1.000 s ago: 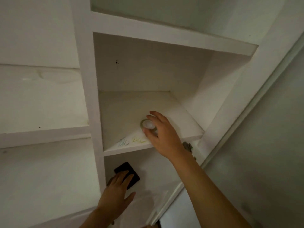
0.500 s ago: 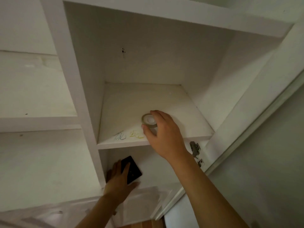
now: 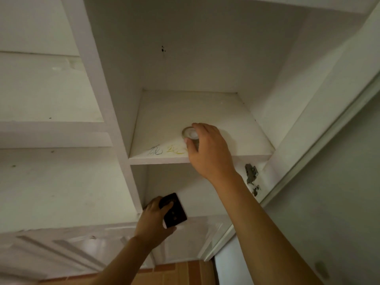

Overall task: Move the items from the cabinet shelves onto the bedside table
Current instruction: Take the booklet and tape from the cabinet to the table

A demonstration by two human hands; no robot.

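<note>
Right hand (image 3: 209, 149) pinches a small, light-looking clear tape roll (image 3: 190, 134) by its rim; left hand (image 3: 153, 220) grips a flat, rigid black square plate (image 3: 174, 210) at its edges.

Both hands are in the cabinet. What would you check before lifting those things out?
1. Right hand grips the tape roll: ok, fingers curl round it.
2. Left hand holds the black square: ok, fingers and thumb on it.
3. Roll lifted off the shelf: cannot tell.
4. Way out of the shelves is free: ok.
5. Bedside table ready: cannot tell, out of view.
</note>
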